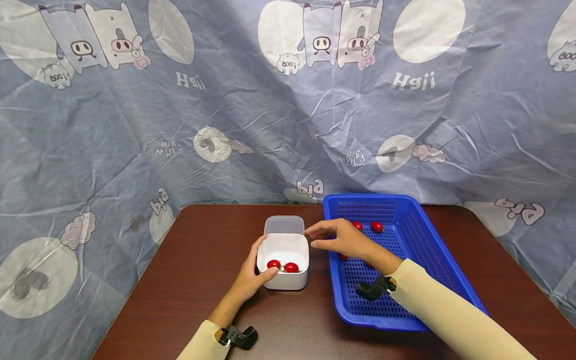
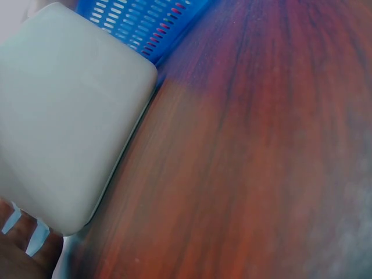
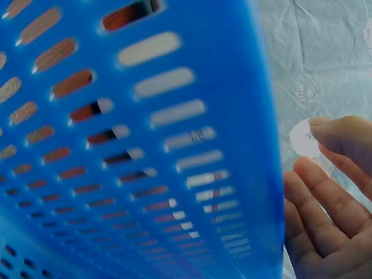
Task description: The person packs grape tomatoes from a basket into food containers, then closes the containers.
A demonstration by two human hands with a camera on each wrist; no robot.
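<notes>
My left hand (image 1: 249, 272) grips a white square box (image 1: 286, 281), thumb over its near rim and fingers along its left side. Inside the box two red cherry tomatoes (image 1: 291, 267) lie against the near wall. Its pale side also fills the left of the left wrist view, with fingers at the lower corner. My right hand (image 1: 345, 239) hovers between the box and the blue basket (image 1: 355, 320), fingertips close to the box's right rim. In the right wrist view its fingers (image 3: 325, 203) are loosely bent with nothing between them.
Several more red tomatoes (image 1: 377, 227) lie in the perforated blue basket, partly hidden under my right arm. Just behind the box is a translucent lid (image 1: 284, 224). All stand on a dark brown table (image 1: 180, 280), with a printed grey-blue cloth (image 1: 252, 100) hanging behind.
</notes>
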